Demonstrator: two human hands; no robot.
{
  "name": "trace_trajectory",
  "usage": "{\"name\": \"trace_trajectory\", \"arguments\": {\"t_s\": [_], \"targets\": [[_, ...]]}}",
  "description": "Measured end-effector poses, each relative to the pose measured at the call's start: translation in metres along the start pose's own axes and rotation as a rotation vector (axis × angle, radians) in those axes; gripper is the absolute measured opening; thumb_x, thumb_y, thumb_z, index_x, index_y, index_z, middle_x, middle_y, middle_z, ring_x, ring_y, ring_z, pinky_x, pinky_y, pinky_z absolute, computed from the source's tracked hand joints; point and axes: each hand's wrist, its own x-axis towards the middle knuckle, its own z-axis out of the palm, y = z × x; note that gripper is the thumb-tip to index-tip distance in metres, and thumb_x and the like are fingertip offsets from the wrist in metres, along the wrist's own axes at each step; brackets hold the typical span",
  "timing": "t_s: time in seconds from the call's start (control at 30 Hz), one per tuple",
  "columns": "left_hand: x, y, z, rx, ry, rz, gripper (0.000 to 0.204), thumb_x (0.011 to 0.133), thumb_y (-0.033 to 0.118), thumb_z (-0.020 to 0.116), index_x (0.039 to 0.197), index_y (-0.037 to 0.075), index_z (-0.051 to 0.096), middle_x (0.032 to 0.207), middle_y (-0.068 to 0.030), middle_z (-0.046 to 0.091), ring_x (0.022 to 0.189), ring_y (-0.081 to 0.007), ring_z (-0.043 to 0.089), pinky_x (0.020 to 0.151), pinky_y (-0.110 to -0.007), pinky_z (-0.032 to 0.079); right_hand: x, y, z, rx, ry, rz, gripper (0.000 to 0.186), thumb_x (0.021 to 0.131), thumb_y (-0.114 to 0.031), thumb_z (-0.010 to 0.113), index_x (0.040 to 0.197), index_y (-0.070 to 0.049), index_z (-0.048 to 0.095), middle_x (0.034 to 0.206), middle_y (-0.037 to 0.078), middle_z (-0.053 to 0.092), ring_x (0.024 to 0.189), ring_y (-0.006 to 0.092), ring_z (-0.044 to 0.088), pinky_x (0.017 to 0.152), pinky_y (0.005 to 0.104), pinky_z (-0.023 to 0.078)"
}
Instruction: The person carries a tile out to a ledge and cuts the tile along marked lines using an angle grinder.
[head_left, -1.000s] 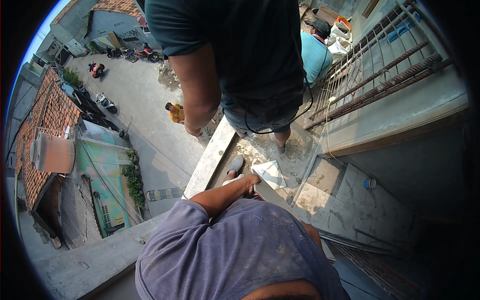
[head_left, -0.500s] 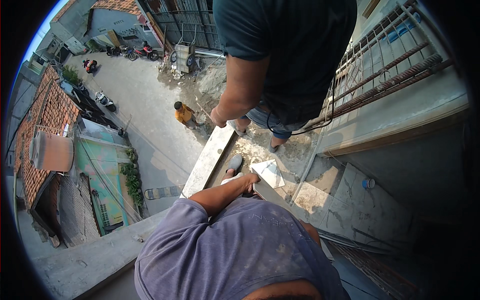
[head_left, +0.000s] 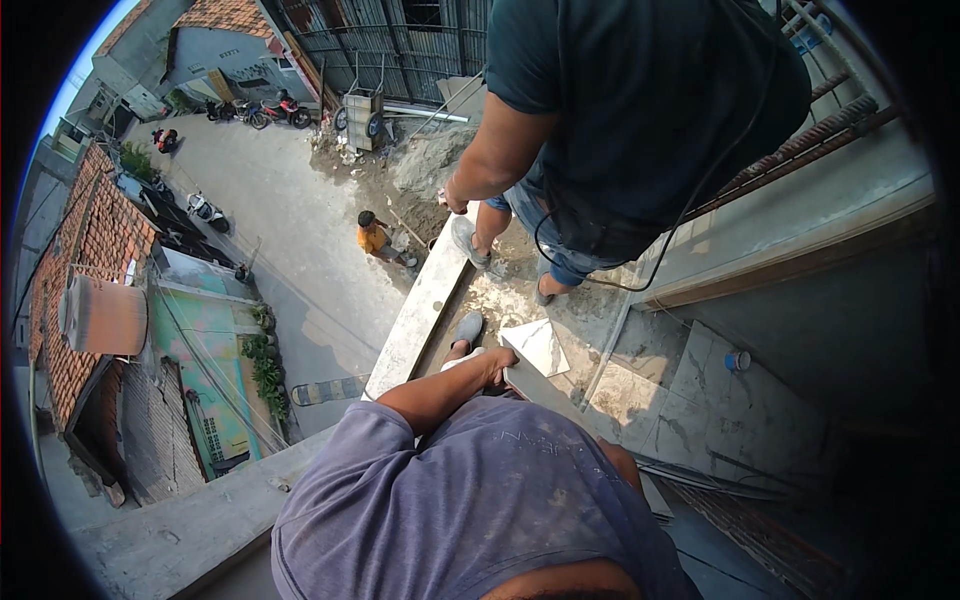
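My left hand (head_left: pixel 495 366) is closed around the upper edge of a flat grey tile (head_left: pixel 545 387), which runs down to the right in front of my body. My purple shirt hides much of the tile. Only a bit of my right arm (head_left: pixel 621 464) shows beside the shirt; its hand is hidden. Just beyond the held tile, a white marbled tile piece (head_left: pixel 541 345) lies on the dirty floor. A grey shoe (head_left: pixel 469 327) stands near my left hand. Ahead, a co-worker in a dark shirt (head_left: pixel 640 110) stands on the ledge side, one hand (head_left: pixel 452 199) lowered.
A concrete parapet (head_left: pixel 425 300) borders the left, with a drop to a street where a person in orange (head_left: pixel 373 240) stands. On the right are a wall ledge (head_left: pixel 800 225), rusty rebar (head_left: pixel 830 140), large floor tiles (head_left: pixel 720 410) and a small blue-and-white cup (head_left: pixel 737 361).
The co-worker has shifted right, covering more of the rebar, and one foot now shows beside the parapet. My left hand keeps its hold on the tile. The person in orange has bent slightly.
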Motion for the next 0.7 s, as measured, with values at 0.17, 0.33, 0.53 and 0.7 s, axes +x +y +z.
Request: {"name": "trace_trajectory", "arguments": {"t_s": [0.17,0.33,0.53,0.7], "targets": [[-0.104,0.038,0.041,-0.018,-0.01,-0.01,0.038,0.095,0.022,0.036,0.114,-0.009,0.047,0.098,-0.0203,0.063,0.078,-0.0303,0.064,0.07,-0.039,0.052,0.027,0.036,0.005,0.027,-0.06,0.091,0.085,0.082,-0.069,0.042,0.118,0.007,0.055,0.122,0.03,0.054,0.119,0.0378,0.051,0.098,0.0403,0.038],[-0.092,0.028,0.033,-0.196,0.063,-0.076,0.039,0.096,0.023,0.037,0.112,-0.009,0.049,0.097,-0.0204,0.063,0.078,-0.0294,0.064,0.069,-0.038,0.051,0.035,0.023,0.002,0.118,-0.078,0.163,0.086,0.084,-0.069,0.039,0.12,0.007,0.054,0.126,0.03,0.05,0.124,0.0379,0.046,0.101,0.0397,0.035],[-0.097,0.036,0.03,-0.04,0.031,-0.042,0.04,0.095,0.024,0.038,0.102,-0.012,0.053,0.081,-0.022,0.065,0.06,-0.0318,0.063,0.052,-0.039,0.049,0.051,0.028,0.006,0.089,-0.044,0.342,0.074,0.089,-0.06,0.044,0.125,0.004,0.052,0.124,0.024,0.055,0.112,0.0368,0.054,0.095,0.0435,0.039],[-0.077,0.031,0.011,0.129,-0.013,0.022,0.044,0.094,0.025,0.036,0.092,-0.014,0.056,0.063,-0.0223,0.062,0.037,-0.0347,0.054,0.034,-0.043,0.042,0.042,0.007,0.003,0.061,-0.007,0.313,0.083,0.084,-0.067,0.04,0.12,0.007,0.054,0.126,0.03,0.05,0.122,0.0389,0.047,0.102,0.0392,0.035]]}}
